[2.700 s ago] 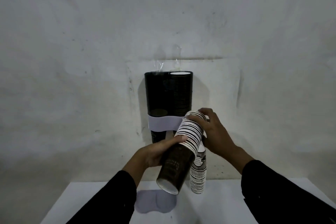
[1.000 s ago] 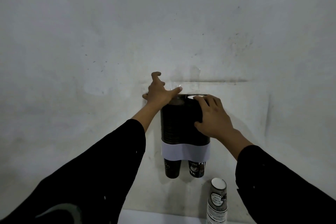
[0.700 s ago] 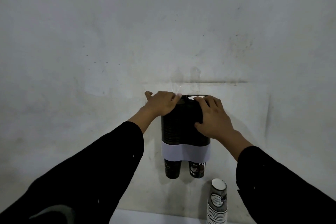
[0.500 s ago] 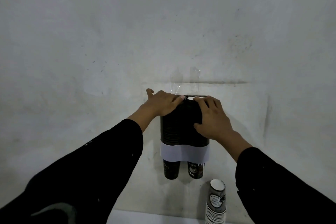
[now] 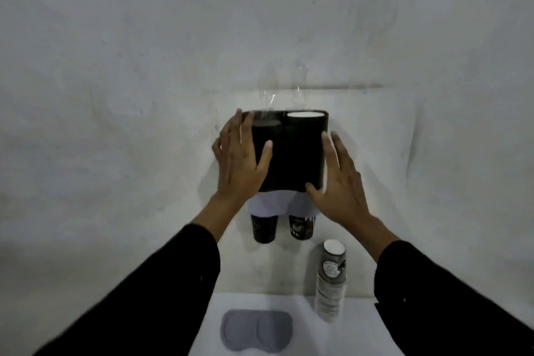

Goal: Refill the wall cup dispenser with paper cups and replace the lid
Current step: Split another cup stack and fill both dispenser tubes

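Inspector A: Where is the dispenser [image 5: 289, 153]?

Inspector B: Centre of the frame, fixed to the wall [image 5: 115, 66]. Black body, 2 tubes, a white band [image 5: 271, 204] below. The right tube shows a white cup rim [image 5: 304, 115] at the top; 1 cup bottom [image 5: 264, 228] protrudes under each tube.

Inspector A: Hands?

Inspector B: Left hand [image 5: 242, 162] lies flat on the dispenser's left side, fingers spread, grasping nothing. Right hand [image 5: 339, 182] is spread at the right edge, fingers extended, also released; contact cannot be confirmed.

Inspector A: Remaining stock?

Inspector B: 1 stack of paper cups [image 5: 331, 280] stands on the tabletop [image 5: 361, 335], lower right. The grey lid [image 5: 255, 329] lies flat on the tabletop, lower centre.
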